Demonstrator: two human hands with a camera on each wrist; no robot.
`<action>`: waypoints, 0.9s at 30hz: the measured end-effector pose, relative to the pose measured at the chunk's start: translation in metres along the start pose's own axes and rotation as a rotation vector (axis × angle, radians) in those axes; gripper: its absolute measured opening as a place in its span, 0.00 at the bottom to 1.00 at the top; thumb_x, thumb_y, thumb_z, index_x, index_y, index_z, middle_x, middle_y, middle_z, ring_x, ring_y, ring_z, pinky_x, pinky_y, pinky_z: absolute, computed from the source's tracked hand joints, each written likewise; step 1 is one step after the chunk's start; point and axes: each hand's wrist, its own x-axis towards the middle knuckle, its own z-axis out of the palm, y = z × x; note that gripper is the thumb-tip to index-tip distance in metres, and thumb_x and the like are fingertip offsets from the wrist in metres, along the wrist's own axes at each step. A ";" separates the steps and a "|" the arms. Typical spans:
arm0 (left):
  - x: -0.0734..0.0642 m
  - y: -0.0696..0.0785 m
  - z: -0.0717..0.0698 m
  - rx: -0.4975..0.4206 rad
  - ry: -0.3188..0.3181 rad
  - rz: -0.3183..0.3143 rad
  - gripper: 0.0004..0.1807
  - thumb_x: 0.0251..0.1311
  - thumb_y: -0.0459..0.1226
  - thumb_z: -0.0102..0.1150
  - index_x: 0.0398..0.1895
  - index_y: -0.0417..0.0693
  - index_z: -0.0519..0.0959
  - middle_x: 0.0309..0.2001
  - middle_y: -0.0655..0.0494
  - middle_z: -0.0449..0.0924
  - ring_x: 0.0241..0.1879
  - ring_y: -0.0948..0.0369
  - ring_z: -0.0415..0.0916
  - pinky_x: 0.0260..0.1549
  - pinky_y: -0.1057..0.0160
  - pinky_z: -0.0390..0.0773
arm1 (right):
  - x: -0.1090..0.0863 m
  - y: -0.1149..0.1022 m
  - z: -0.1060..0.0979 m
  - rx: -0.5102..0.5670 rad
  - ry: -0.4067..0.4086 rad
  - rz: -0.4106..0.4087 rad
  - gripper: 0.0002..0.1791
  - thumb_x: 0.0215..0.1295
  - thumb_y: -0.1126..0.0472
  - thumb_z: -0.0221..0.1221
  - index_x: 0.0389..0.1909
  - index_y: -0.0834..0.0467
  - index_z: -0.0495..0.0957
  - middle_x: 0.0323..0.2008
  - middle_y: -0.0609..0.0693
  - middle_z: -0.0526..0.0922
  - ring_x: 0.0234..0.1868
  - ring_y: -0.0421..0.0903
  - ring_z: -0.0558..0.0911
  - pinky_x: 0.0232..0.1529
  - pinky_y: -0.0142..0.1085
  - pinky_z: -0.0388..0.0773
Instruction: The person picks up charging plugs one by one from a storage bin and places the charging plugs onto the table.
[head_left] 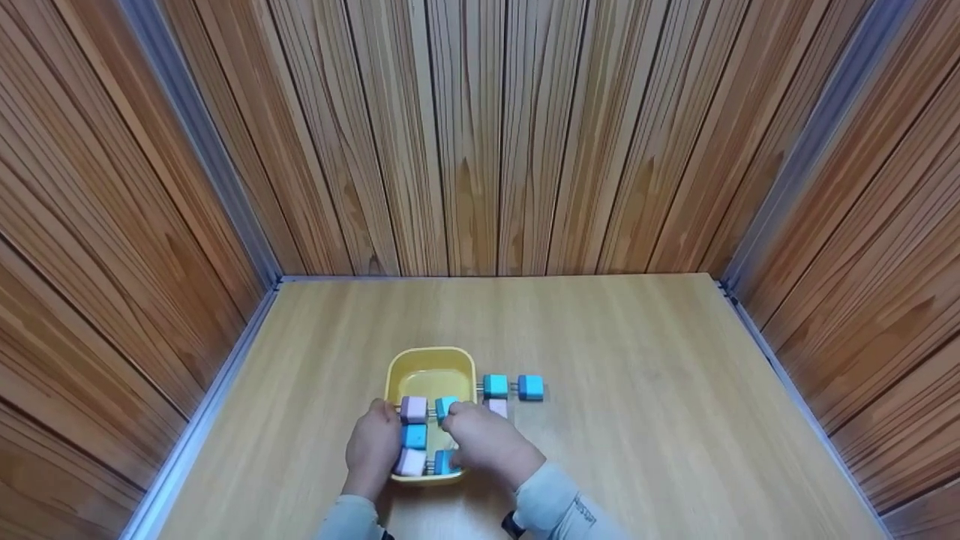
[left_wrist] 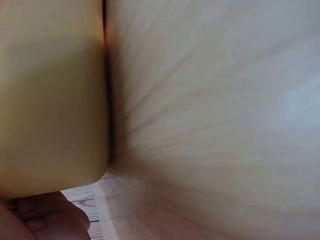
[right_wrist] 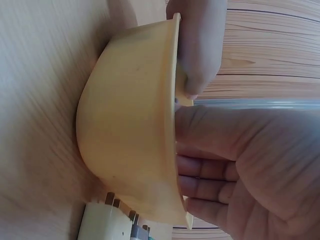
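Observation:
In the head view, my left hand (head_left: 373, 444) grips the left rim of a yellow plastic tub (head_left: 431, 351). Beside its fingertips is a purple plug block (head_left: 413, 409) with two prongs. My right hand (head_left: 487, 441) reaches over the tub's right rim and pinches a blue plug (head_left: 445, 406) that its fingers partly cover. Lower in the tub lie another blue plug (head_left: 415, 436), a pale purple plug (head_left: 411, 462) and a blue plug (head_left: 445, 463) near the right thumb. The right wrist view shows the right fingers (right_wrist: 205, 189) curled inside the tub, their tips hidden by its wall.
Right of the tub, a teal plug (head_left: 495, 386) and a blue plug (head_left: 531, 388) lie on the wooden table (head_left: 637, 420). A pale plug (head_left: 496, 407) sits close to the right hand. Wood-panelled walls (head_left: 465, 150) enclose the table at the back and both sides.

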 end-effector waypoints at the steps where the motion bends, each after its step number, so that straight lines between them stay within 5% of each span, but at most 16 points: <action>1: 0.000 0.000 0.000 0.001 -0.001 -0.002 0.22 0.81 0.53 0.34 0.57 0.49 0.72 0.40 0.50 0.78 0.38 0.54 0.76 0.33 0.59 0.74 | 0.000 -0.001 0.000 0.007 -0.009 -0.001 0.23 0.57 0.57 0.76 0.55 0.51 0.84 0.42 0.43 0.80 0.40 0.39 0.77 0.48 0.38 0.81; 12: 0.002 0.002 0.001 0.072 0.052 0.043 0.21 0.81 0.49 0.34 0.54 0.45 0.73 0.34 0.50 0.78 0.32 0.54 0.73 0.28 0.58 0.70 | 0.005 -0.006 0.005 -0.046 -0.025 -0.047 0.14 0.56 0.61 0.75 0.44 0.53 0.87 0.34 0.42 0.78 0.31 0.40 0.75 0.35 0.34 0.76; 27: 0.000 0.004 0.000 0.013 0.000 -0.048 0.24 0.81 0.53 0.33 0.64 0.48 0.69 0.46 0.49 0.79 0.42 0.53 0.76 0.41 0.57 0.78 | 0.008 -0.008 0.011 -0.039 -0.067 -0.014 0.10 0.61 0.61 0.72 0.43 0.51 0.86 0.35 0.43 0.82 0.32 0.39 0.77 0.39 0.35 0.80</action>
